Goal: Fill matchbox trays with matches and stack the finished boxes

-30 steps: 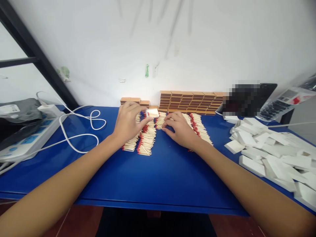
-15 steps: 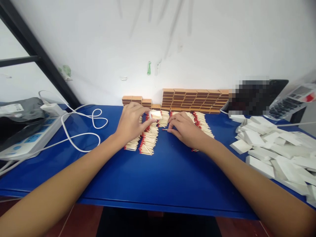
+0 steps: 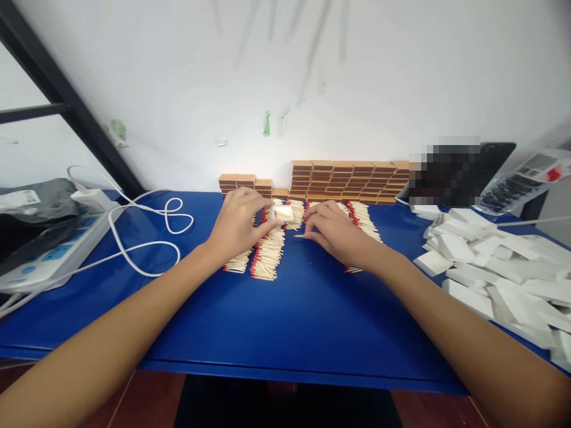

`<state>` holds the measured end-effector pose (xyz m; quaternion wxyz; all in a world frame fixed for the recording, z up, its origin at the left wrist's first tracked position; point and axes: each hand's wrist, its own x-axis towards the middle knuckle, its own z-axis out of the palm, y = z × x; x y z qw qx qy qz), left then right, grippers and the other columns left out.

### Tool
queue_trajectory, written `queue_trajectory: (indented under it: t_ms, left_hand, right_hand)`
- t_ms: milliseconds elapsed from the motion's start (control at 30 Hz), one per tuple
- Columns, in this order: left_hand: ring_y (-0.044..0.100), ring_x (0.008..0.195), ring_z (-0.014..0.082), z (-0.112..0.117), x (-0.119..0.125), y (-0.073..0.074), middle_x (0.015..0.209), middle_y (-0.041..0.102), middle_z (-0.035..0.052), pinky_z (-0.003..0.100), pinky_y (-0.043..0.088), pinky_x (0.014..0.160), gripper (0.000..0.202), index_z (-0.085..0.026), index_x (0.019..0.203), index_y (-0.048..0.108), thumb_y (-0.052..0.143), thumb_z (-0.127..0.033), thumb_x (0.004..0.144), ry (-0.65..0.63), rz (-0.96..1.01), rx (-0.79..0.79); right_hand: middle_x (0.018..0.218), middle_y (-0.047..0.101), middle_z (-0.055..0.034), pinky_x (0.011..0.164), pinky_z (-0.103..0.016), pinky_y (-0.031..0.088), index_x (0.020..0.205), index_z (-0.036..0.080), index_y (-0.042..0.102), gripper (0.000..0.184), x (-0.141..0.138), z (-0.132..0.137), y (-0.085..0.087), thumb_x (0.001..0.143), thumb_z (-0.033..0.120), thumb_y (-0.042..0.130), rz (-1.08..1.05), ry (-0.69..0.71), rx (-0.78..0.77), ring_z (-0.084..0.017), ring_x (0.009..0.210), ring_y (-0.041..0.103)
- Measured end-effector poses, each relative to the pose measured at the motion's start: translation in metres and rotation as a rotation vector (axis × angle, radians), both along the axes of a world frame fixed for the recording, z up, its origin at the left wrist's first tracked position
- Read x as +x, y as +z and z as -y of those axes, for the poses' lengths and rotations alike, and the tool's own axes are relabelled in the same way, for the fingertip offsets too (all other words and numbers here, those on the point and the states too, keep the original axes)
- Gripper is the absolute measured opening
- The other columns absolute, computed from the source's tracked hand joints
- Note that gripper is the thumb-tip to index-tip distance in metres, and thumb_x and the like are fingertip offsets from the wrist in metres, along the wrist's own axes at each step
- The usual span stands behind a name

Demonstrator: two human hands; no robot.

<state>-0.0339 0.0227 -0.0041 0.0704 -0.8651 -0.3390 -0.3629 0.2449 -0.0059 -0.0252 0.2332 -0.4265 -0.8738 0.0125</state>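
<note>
Blue table [image 3: 285, 321]: white tray [image 3: 282, 212] (small) pinched between left fingers [image 3: 266, 225].

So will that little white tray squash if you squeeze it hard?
Probably. The white matchbox tray, pinched in the fingers of the left hand, looks like thin open card, so it is likely very light and would crumple under a hard squeeze. Its flat sides should keep it from rolling.
</note>
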Motion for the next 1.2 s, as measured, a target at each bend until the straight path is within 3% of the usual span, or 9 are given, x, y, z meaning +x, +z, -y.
queue_trajectory:
  t_ms: [200, 500, 667, 833, 967, 1200]
  left_hand:
    - [0.069, 0.110, 0.0295, 0.006, 0.005, 0.000, 0.109, 0.081, 0.0086, 0.046, 0.050, 0.100, 0.034, -0.022, 0.112, 0.079, 0.087, -0.048, 0.092, -0.068, -0.001, -0.034]
    - [0.070, 0.112, 0.0286, 0.018, 0.013, 0.001, 0.109, 0.081, 0.0074, 0.045, 0.052, 0.101, 0.038, -0.025, 0.114, 0.080, 0.083, -0.057, 0.093, -0.142, 0.057, -0.115]
    - [0.070, 0.110, 0.0292, 0.009, 0.008, 0.001, 0.109, 0.082, 0.0068, 0.046, 0.051, 0.101, 0.033, -0.024, 0.110, 0.079, 0.083, -0.053, 0.094, -0.026, 0.079, -0.114]
    - [0.069, 0.102, 0.0299, 0.003, 0.004, 0.003, 0.101, 0.081, 0.0057, 0.046, 0.050, 0.094, 0.028, -0.024, 0.100, 0.078, 0.083, -0.051, 0.095, 0.106, 0.106, -0.089]
    - [0.069, 0.103, 0.0301, 0.003, 0.004, 0.002, 0.101, 0.081, 0.0052, 0.047, 0.049, 0.095, 0.027, -0.024, 0.101, 0.077, 0.083, -0.050, 0.095, 0.108, 0.103, -0.085]
    - [0.068, 0.107, 0.0298, 0.000, 0.002, 0.000, 0.105, 0.081, 0.0054, 0.046, 0.048, 0.096, 0.026, -0.025, 0.106, 0.077, 0.082, -0.049, 0.096, 0.100, 0.091, -0.071]
  right_hand:
    - [0.128, 0.070, -0.0135, 0.110, -0.059, 0.045, 0.099, 0.026, 0.066, 0.010, -0.004, 0.008, 0.018, 0.106, 0.029, 0.060, -0.208, -0.029, 0.139, -0.035, 0.127, 0.054]
    - [0.127, 0.069, -0.0146, 0.108, -0.058, 0.045, 0.098, 0.026, 0.068, 0.013, -0.026, 0.017, 0.012, 0.106, 0.030, 0.059, -0.252, -0.037, 0.171, -0.036, 0.127, 0.054]
    - [0.114, 0.071, -0.0121, 0.106, -0.056, 0.045, 0.098, 0.026, 0.069, 0.015, -0.021, 0.013, 0.010, 0.107, 0.030, 0.057, -0.293, -0.101, 0.199, -0.034, 0.117, 0.056]
    - [0.103, 0.068, -0.0119, 0.101, -0.053, 0.047, 0.092, 0.024, 0.070, 0.011, -0.018, 0.000, -0.005, 0.100, 0.030, 0.068, -0.202, -0.152, 0.143, -0.033, 0.109, 0.055]
    - [0.103, 0.066, -0.0116, 0.099, -0.051, 0.048, 0.089, 0.023, 0.071, 0.012, -0.019, -0.008, -0.013, 0.098, 0.031, 0.072, -0.126, -0.124, 0.063, -0.032, 0.108, 0.054]
    - [0.100, 0.067, -0.0110, 0.092, -0.047, 0.046, 0.088, 0.023, 0.067, 0.016, -0.014, -0.008, -0.014, 0.103, 0.029, 0.065, -0.043, -0.081, 0.007, -0.031, 0.103, 0.055]
